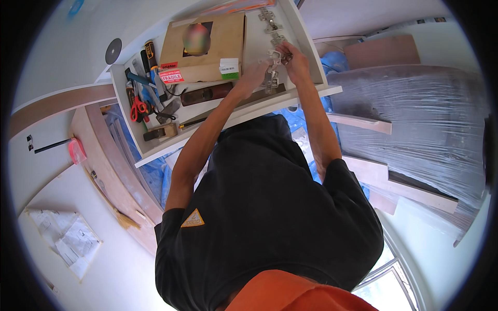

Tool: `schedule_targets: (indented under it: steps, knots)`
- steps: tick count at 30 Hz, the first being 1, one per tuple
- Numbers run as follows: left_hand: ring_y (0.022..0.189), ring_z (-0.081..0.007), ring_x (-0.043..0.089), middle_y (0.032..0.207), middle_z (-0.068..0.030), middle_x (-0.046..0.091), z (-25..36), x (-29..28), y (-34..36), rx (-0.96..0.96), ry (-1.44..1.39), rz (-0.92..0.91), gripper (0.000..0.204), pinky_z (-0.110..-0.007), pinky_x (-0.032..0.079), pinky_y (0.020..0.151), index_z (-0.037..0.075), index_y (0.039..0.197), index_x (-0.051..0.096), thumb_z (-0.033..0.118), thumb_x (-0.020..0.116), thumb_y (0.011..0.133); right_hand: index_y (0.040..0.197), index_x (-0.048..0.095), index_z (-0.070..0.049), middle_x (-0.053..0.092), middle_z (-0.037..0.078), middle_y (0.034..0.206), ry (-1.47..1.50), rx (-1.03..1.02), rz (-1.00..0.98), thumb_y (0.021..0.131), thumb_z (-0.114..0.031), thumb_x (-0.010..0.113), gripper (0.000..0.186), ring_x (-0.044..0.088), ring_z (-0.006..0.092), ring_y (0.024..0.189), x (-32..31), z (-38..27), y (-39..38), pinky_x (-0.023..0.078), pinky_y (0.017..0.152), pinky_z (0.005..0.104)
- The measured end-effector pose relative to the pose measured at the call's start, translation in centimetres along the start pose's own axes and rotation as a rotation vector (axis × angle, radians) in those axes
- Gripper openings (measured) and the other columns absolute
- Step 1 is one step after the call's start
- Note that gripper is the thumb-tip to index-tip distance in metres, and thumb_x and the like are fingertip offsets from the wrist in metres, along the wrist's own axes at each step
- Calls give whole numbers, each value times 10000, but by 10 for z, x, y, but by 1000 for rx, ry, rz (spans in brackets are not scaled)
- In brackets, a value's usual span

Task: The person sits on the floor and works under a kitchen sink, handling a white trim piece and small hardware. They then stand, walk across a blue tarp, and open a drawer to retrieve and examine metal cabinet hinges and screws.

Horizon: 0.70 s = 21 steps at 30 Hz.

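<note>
Both hands are inside a white open drawer, at its right side, over a column of metal cabinet hinges. My right hand has its fingers closed around a hinge. Beside it, my left hand reaches in with fingertips close to another hinge. Its fingers are blurred, so whether they grip that hinge is unclear. More hinges lie just below the hands. Left of them sits a closed cardboard box with a red and white label.
Red-handled scissors, a hammer and several hand tools fill the drawer's left part. A dark brown block lies in front of the box. A large plastic-wrapped item and wooden boards stand at the right.
</note>
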<state>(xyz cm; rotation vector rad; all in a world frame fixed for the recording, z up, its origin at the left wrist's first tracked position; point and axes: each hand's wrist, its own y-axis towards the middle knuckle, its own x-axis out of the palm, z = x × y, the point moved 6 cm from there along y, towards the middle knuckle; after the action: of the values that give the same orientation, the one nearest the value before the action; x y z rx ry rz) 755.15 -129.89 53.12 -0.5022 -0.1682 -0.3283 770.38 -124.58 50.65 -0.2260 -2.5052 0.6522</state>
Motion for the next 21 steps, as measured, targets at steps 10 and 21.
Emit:
schedule_targets:
  steps: [10,21]
  knots:
    - [1053,-164,533,1195,-62,562,-50,-21,19,-119,-32,41,504,-342,450,919,35,1318,491,437,467,1014,1348,425,137,536,270,1295,-15,-100,36,976,0,446,397,584,332,1193,-5,-11,-5,517,1008,397]
    - [897,-257,623,1021,-189,634,-19,1,14,-17,282,230,461,-384,485,832,101,1425,417,215,468,982,1263,537,109,645,214,1134,-407,-211,-107,943,-26,554,347,677,262,1024,-5,-34,-6,572,884,325]
